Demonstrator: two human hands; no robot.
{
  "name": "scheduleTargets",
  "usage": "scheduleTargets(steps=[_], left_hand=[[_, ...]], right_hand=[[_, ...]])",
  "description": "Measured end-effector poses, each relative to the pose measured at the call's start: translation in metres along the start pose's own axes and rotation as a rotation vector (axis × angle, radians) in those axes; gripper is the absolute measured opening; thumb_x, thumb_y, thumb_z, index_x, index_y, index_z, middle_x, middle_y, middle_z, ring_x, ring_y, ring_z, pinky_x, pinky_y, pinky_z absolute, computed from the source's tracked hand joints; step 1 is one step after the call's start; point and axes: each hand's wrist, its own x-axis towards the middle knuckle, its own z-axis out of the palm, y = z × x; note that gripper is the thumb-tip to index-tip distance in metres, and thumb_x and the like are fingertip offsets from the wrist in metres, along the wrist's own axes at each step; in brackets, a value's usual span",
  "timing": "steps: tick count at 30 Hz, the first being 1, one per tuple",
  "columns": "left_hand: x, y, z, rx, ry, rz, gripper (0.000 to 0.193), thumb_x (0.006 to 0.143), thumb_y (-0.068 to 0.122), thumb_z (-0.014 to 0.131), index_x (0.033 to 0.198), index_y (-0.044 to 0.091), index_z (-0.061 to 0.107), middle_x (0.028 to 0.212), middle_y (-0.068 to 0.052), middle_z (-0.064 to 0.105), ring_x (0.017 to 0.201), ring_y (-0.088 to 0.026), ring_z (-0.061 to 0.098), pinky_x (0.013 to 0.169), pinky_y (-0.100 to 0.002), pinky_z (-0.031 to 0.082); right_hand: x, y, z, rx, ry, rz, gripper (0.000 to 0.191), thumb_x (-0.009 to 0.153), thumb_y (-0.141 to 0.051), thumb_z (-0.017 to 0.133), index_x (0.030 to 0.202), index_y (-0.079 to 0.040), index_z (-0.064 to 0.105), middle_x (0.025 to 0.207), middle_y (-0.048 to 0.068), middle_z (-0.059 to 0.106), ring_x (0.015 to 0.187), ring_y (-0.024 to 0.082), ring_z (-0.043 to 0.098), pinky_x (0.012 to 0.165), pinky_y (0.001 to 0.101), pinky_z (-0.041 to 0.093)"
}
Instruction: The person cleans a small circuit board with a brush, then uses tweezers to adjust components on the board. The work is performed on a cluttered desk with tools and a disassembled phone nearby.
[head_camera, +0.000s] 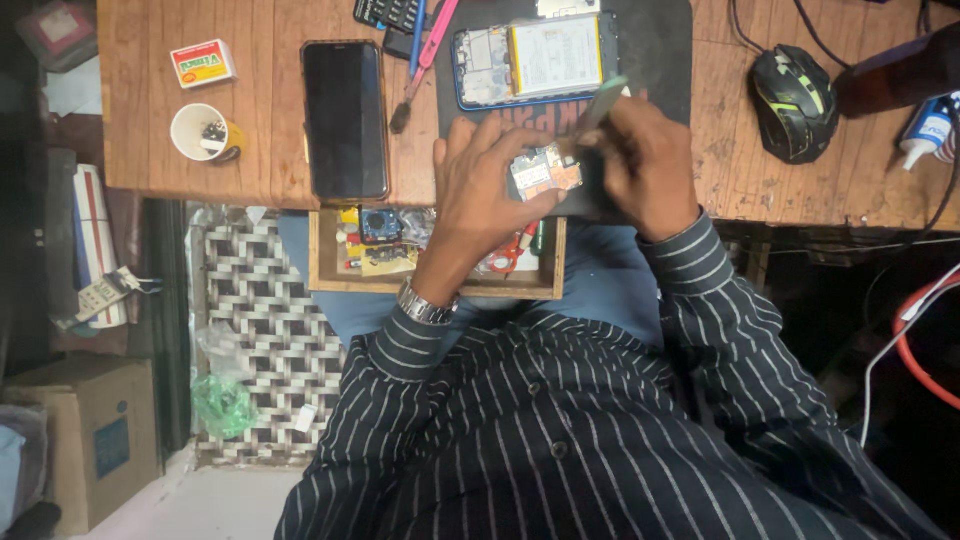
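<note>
Brushing a small circuit board (545, 172), we pinch it in our left hand (487, 185) at the wooden table's (250, 120) near edge; our right hand (648, 160) grips a green-handled brush (600, 104). Next, we judge, steady light strokes.

Dark white-striped sleeves (700, 300), blue-framed opened phone (530, 60), black-and-green mouse (795, 100), pink-handled brush (425, 60), black-and-white woven floor mat (265, 330)

Bare desk (140, 150) at left edge of frame, below paper cup (203, 132). Centre crowded: dark phone (345, 120), opened phone (530, 62), brush (425, 62) close together. Open strip right of centre, between black mat (665, 60) and mouse (795, 102). Cables crowd the upper right.
</note>
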Motion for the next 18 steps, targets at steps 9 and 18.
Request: scheduleTargets(steps=[9,18], left_hand=[[0.0,0.0001,0.0009,0.02,-0.018,-0.012,0.049,0.066,0.041,0.086,0.11,0.022,0.075,0.104,0.002,0.062,0.103,-0.027,0.05,0.089,-0.044,0.034],[-0.0001,0.0014,0.0009,0.019,-0.031,-0.026,0.05,0.066,0.04,0.086,0.111,0.022,0.076,0.103,0.001,0.061,0.103,-0.027,0.051,0.088,-0.044,0.033]], right_hand=[[0.0004,-0.0045,-0.0027,0.028,0.011,0.006,0.014,0.096,0.008,0.067,0.108,0.001,0.066,0.094,0.016,0.067,0.086,0.032,0.067,0.077,0.0366,0.052],[0.0023,-0.0029,-0.0038,-0.059,0.014,-0.029,0.008,0.1,0.004,0.068,0.106,0.0,0.064,0.095,0.015,0.066,0.085,0.032,0.066,0.084,0.038,0.052]])
